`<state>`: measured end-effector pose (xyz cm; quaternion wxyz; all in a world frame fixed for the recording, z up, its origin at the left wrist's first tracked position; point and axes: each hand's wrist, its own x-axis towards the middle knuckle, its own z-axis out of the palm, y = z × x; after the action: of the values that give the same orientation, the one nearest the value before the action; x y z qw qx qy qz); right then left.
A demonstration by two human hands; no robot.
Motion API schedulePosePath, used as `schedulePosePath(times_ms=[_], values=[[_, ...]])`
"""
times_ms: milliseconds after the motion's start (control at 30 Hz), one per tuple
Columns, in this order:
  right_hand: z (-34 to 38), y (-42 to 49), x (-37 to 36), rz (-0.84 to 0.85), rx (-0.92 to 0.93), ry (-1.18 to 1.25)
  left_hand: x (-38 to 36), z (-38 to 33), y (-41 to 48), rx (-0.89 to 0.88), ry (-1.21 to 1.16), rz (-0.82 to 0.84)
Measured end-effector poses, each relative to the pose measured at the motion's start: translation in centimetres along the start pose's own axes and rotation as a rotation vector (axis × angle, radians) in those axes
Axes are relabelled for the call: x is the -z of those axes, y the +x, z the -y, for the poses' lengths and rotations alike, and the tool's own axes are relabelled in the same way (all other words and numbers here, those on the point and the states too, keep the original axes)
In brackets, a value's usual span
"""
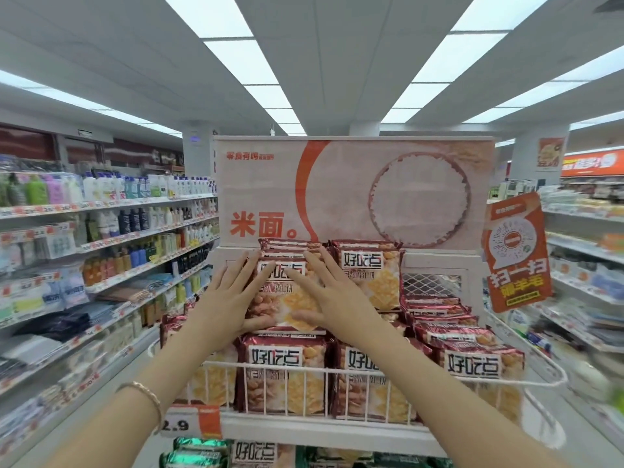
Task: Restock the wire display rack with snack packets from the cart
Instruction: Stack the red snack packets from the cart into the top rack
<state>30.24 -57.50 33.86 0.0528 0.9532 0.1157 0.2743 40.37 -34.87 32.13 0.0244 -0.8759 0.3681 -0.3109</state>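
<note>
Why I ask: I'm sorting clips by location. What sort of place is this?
Most likely a supermarket aisle: long shelves of bottles with price strips, a wire display rack stocked with identical snack packets above a 2.9 price tag, and a promotional sign on top.

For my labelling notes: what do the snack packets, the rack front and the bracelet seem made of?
Snack packets: glossy plastic film, probably; they shine and crinkle at the seams. Rack front: white-coated metal wire, judging by thin rigid bars. Bracelet: polished gold-coloured metal, it seems; the alloy cannot be told.
</note>
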Motion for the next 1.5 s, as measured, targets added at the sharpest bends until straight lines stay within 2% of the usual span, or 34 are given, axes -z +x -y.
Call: schedulePosePath(times_ms=[100,233,267,333,400,433,500,567,700,833,900,967,1033,1100,1167,1200,1367,1500], values=[[0.4,-0.1,-1.2,0.001,-0.03,0.077,-0.7,0.3,0.2,-0.021,0.034,0.028],[-0.3,-0.1,0.7,0.124,0.016,0.194,0.5,0.5,0.6,-0.059,0.07,0.031],[-1.1,-0.3,1.4,0.114,0.021,0.281,1.7,0.3,0.8,-0.038,0.049,0.034],[-3.7,-0.9,2.7,-0.055,-0.06,0.471,4.4,-0.9,1.6,0.011,-0.011,-0.036],[-7.5,-1.5,2.9,-0.253,-0.165,0.347,6.4,-4.0,3.6,-0.004,-0.022,-0.083],[-9.4,-1.7,2.7,-0.26,-0.203,0.221,6.8,-6.1,5.1,-0.038,-0.007,-0.069],[-12.2,-2.1,1.7,-0.097,-0.224,0.051,6.3,-10.5,8.7,-0.114,0.075,0.018],[-13.8,-2.2,0.4,0.039,-0.207,0.001,5.0,-13.7,12.0,-0.093,0.149,0.117],[-15.0,-2.2,-0.8,0.045,-0.201,0.001,4.1,-15.9,14.5,-0.002,0.231,0.235],[-14.8,-2.3,-0.9,0.065,-0.206,0.021,5.1,-13.5,12.9,-0.111,0.121,0.101],[-14.6,-2.3,-0.4,0.084,-0.225,0.026,5.9,-11.6,11.0,-0.048,0.06,0.015],[-13.4,-2.5,0.2,-0.009,-0.215,0.021,6.6,-9.7,8.2,0.043,-0.01,-0.08],[-10.6,-3.0,0.5,-0.165,-0.129,0.12,6.6,-8.0,4.6,0.139,-0.061,-0.178],[-7.1,-3.4,0.6,-0.191,0.034,0.216,6.3,-6.2,1.1,0.206,-0.149,-0.104],[-4.2,-3.1,0.0,-0.103,0.159,0.169,5.6,-4.5,-0.7,0.246,-0.305,0.07],[-3.1,-2.8,-0.4,-0.059,0.167,0.137,5.1,-3.7,-0.8,0.237,-0.347,0.091],[1.3,-1.5,-1.7,-0.047,-0.031,0.191,2.5,-1.2,0.4,0.132,-0.237,-0.035],[1.6,-2.1,-0.9,-0.01,-0.031,0.161,1.3,-2.0,-1.3,0.138,-0.206,-0.115]])
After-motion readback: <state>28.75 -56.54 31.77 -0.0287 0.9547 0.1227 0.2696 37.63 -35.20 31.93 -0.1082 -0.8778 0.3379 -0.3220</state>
